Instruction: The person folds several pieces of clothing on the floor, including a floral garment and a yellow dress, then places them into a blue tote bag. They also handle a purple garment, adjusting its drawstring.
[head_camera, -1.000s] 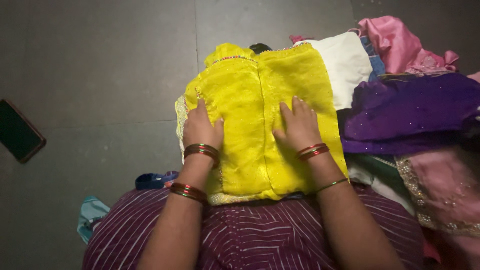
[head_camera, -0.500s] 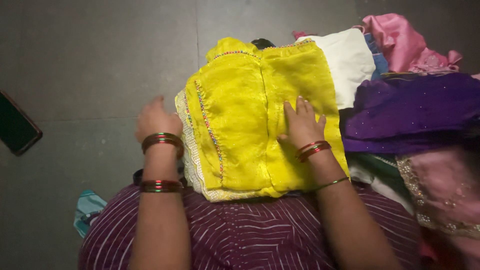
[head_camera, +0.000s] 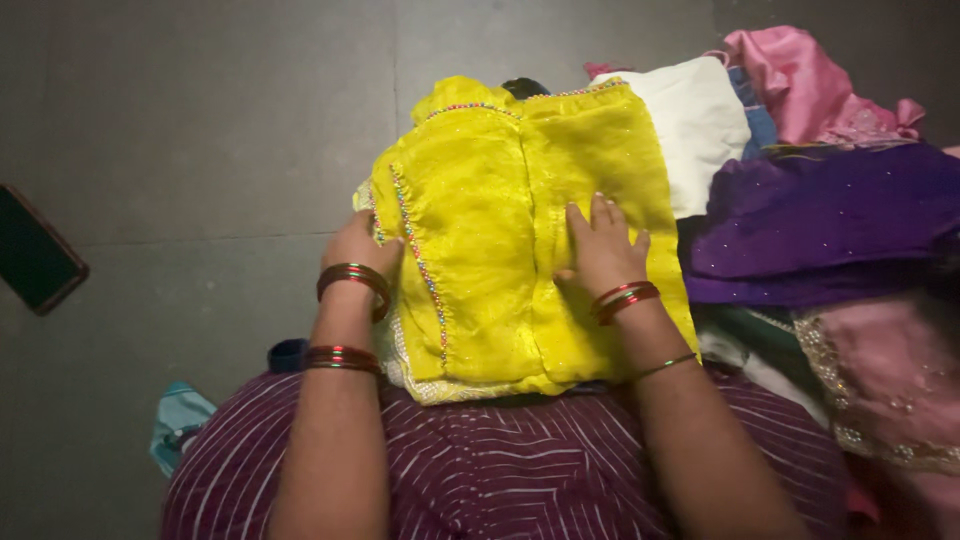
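Note:
A folded yellow garment (head_camera: 500, 210) with a beaded trim line lies on my lap, over the maroon striped cloth (head_camera: 520, 460) I wear. My left hand (head_camera: 358, 250) is at the garment's left edge, with the fingers tucked under the fold and the thumb on top. Flat on the right half of the garment rests my right hand (head_camera: 600, 250), fingers spread and pressing down. Both wrists carry red and green bangles.
A heap of clothes lies to the right: white cloth (head_camera: 700, 120), pink satin (head_camera: 800, 85), purple sequinned fabric (head_camera: 820, 225) and pink embroidered fabric (head_camera: 890, 390). A dark phone (head_camera: 35, 255) lies on the grey floor at left. A teal cloth (head_camera: 180, 420) sits by my left side.
My left hand lifted off the garment, swung out to the left, then came back to its left edge. The garment's left part now shows the beaded trim. The right hand stayed put.

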